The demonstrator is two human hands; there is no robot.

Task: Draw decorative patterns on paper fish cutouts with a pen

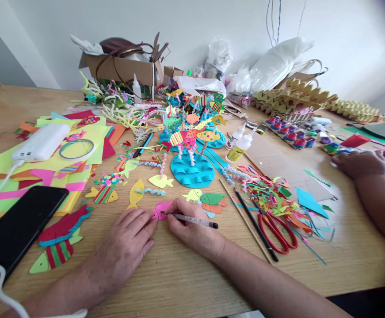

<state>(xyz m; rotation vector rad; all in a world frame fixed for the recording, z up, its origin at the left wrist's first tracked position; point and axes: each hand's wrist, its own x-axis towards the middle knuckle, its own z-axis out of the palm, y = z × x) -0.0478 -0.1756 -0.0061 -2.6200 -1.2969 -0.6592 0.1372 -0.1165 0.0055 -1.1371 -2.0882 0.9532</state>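
Note:
A small pink paper fish (pixel 161 210) lies on the table between my hands, with dark scale lines drawn on its body. My right hand (pixel 190 223) grips a clear pen with a black end cap (pixel 199 220), its tip down on the fish. My left hand (pixel 129 240) rests flat, fingertips at the fish's left edge. Just beyond are a yellow-orange paper fish (pixel 135 194) with a twisted blue pipe cleaner (pixel 152 191) and a pale yellow fish (pixel 161 181). Green (pixel 214 199) and orange paper fish (pixel 212 208) lie past my right hand.
A blue scalloped base (pixel 192 170) bears paper fish on pipe cleaners. Glue bottles (pixel 240 148), red scissors (pixel 278 232), a pencil (pixel 257 225) and paper scraps (pixel 268 196) lie right. A phone (pixel 21 229) and coloured sheets are left. Another person's hand (pixel 354 164) rests far right.

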